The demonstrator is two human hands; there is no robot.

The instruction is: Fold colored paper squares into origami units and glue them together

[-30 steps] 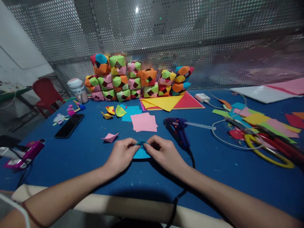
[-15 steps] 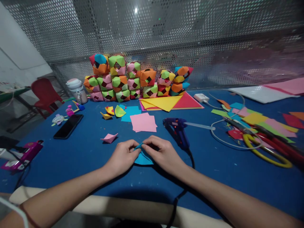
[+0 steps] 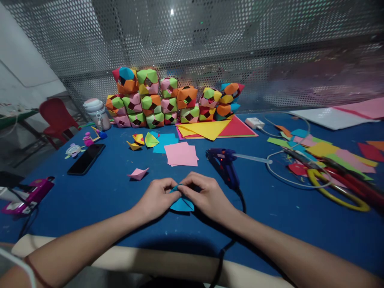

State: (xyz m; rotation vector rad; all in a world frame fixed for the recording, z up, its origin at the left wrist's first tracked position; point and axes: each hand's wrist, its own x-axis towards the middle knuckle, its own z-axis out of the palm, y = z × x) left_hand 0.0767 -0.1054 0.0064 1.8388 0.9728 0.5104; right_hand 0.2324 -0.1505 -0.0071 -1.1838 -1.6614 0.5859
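Observation:
Both my left hand (image 3: 159,199) and my right hand (image 3: 203,193) pinch a blue sheet of paper (image 3: 182,205) between thumbs and fingers, close together at its top. The sheet is partly folded, and my fingers hide its upper part. Beyond my hands lies a small stack of pink paper squares (image 3: 181,154), partly over blue paper squares (image 3: 165,143). A folded pink paper piece (image 3: 138,174) sits to the left of them. Farther off are folded yellow pieces (image 3: 135,144) and a folded green one (image 3: 151,140).
A glue gun (image 3: 223,162) lies right of my hands, its cord running to the table's front edge. Scissors (image 3: 336,192) and coloured paper scraps (image 3: 327,154) are at right. At left lie a phone (image 3: 87,159) and a purple power strip (image 3: 33,196). Paper balls (image 3: 150,105) are stacked behind.
The blue paper has tilted and dipped slightly toward me between my fingers. My fingertips have drawn closer together on its top edge. Other things on the table stay put.

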